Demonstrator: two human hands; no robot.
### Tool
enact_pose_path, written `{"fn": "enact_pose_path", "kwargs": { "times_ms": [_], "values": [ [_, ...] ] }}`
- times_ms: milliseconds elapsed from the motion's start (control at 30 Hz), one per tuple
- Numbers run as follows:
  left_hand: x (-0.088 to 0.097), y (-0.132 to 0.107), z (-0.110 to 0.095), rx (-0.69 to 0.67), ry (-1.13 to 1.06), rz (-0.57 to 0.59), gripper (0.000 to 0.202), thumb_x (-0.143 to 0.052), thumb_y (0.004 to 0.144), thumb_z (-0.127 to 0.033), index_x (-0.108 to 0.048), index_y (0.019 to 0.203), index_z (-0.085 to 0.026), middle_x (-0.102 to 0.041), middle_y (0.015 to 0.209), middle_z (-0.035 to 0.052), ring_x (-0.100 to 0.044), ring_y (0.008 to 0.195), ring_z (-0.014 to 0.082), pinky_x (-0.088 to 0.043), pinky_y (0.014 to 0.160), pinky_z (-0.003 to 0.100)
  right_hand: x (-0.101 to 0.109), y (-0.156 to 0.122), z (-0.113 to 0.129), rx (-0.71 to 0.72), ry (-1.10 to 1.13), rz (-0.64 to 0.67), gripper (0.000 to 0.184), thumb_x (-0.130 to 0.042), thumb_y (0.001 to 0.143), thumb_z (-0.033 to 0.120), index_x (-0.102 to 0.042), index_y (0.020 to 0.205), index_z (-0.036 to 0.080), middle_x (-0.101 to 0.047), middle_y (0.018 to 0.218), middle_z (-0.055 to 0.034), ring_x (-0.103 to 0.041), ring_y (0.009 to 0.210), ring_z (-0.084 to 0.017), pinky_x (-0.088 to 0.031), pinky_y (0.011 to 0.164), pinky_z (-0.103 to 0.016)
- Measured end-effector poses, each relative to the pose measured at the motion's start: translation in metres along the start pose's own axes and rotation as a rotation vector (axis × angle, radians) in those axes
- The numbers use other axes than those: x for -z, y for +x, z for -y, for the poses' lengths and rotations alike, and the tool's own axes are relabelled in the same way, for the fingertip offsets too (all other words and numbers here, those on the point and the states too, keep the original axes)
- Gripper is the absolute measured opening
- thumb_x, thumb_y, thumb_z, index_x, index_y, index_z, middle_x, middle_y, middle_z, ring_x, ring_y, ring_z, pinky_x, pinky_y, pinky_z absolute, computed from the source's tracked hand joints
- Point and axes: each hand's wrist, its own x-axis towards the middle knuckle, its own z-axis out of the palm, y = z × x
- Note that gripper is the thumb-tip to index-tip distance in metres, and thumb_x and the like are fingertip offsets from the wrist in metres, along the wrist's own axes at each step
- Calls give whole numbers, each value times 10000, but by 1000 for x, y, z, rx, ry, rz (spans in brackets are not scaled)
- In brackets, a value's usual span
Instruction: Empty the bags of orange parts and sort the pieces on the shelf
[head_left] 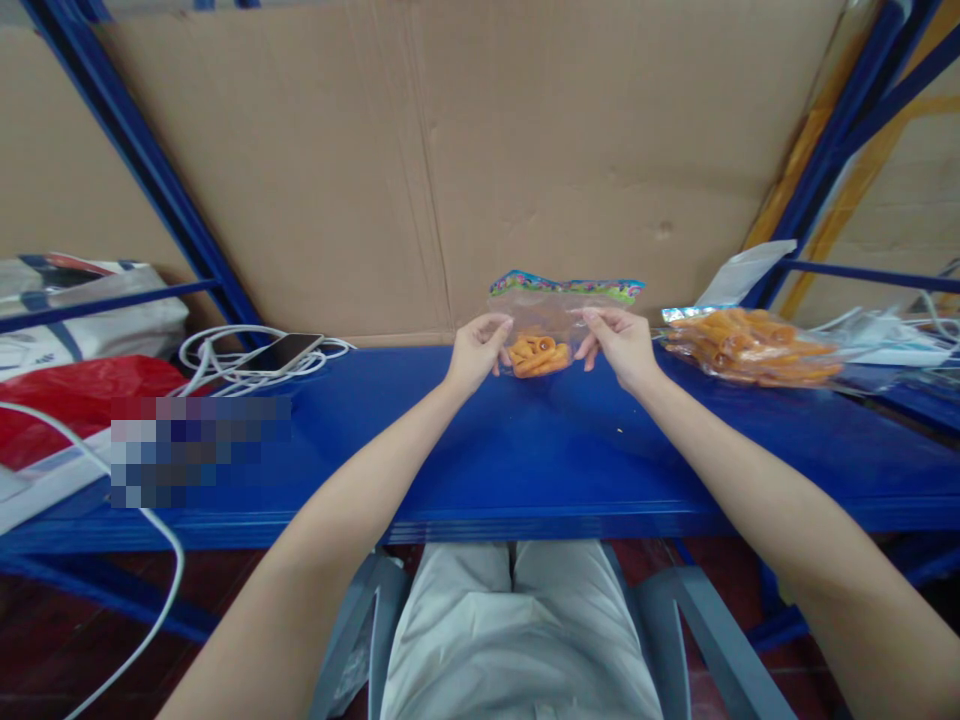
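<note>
Between my two hands hangs a clear plastic bag with a colourful blue, green and pink top band. Orange tube-shaped snacks lie in its lower part. My left hand pinches the bag's left side between thumb and fingers. On the opposite side, my right hand grips the bag the same way. The bag is upright, near the back of the blue table. Whether its top is sealed, I cannot tell.
To the right lies a larger clear bag of orange snacks, with white packaging beyond it. On the left are a phone, a coiled white cable and a red bag. A cardboard panel stands behind the table.
</note>
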Motion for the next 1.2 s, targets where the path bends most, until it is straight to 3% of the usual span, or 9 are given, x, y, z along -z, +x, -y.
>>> {"fn": "enact_pose_path", "kwargs": {
  "times_ms": [167, 400, 667, 767, 867, 967, 1033, 1133, 1200],
  "values": [
    [-2, -4, -5, -43, -18, -38, 335, -607, 969, -440, -611, 1209, -207, -590, 537, -56, -472, 339, 61, -336, 389, 161, 1, 1, 8, 87, -20, -110, 517, -723, 774, 693, -718, 961, 211, -680, 586, -4, -641, 459, -152, -490, 413, -246],
    [-2, -11, -14, -88, -40, -45, 366, -571, 983, -472, -580, 1276, -253, -726, 821, 7, -582, 483, 68, -429, 500, 174, -2, -8, 23, 274, -95, -220, 466, -658, 843, 673, -730, 1001, 241, -718, 680, -10, -721, 625, -180, -579, 577, -293],
    [-4, -14, -19, -132, -214, -73, 313, -562, 979, -430, -630, 1218, -240, -745, 1013, 43, -716, 806, 165, -511, 614, 213, 8, -27, 31, 432, -238, -200, 425, -553, 910, 618, -789, 1017, 281, -773, 1014, -76, -693, 1129, -322, -574, 881, -429],
    [4, 0, -9, -64, -285, -82, 298, -498, 985, -427, -671, 1111, -220, -746, 971, 42, -723, 869, 208, -542, 630, 250, 6, -25, 30, 363, -263, -162, 487, -480, 921, 633, -809, 939, 275, -779, 1017, -73, -666, 1176, -340, -547, 940, -457],
    [14, 15, 3, 98, -347, -25, 365, -433, 992, -438, -693, 1034, -186, -751, 903, 56, -732, 832, 214, -577, 676, 299, 4, -18, 24, 254, -231, -58, 509, -450, 932, 597, -803, 808, 251, -788, 940, -71, -702, 1078, -315, -540, 954, -461],
    [20, 21, 11, 275, -355, 45, 339, -573, 940, -468, -693, 1028, -164, -769, 911, 87, -735, 762, 207, -586, 689, 318, 2, -10, 13, 159, -152, 59, 484, -474, 933, 522, -774, 685, 234, -781, 845, -78, -730, 928, -280, -544, 935, -461],
    [21, 21, 13, 341, -332, 76, 266, -693, 887, -390, -692, 1005, -151, -774, 893, 91, -729, 729, 183, -577, 677, 285, 1, -6, 6, 86, -143, 103, 402, -557, 903, 463, -759, 647, 227, -767, 782, -75, -729, 847, -257, -550, 915, -450],
    [22, 17, 11, 387, -294, 79, 62, -717, 866, -166, -662, 886, -144, -748, 754, 45, -687, 624, 118, -536, 626, 214, -1, -3, -3, -29, -128, 120, 180, -700, 818, 343, -765, 703, 221, -771, 807, -51, -724, 822, -220, -569, 878, -407],
    [22, 15, 9, 405, -271, 71, 71, -676, 879, -90, -637, 861, -146, -724, 690, 21, -651, 550, 96, -485, 555, 191, -2, -3, -6, -112, -67, 82, 102, -736, 790, 271, -779, 873, 229, -781, 878, -29, -720, 788, -186, -594, 812, -367]
  ]
}}
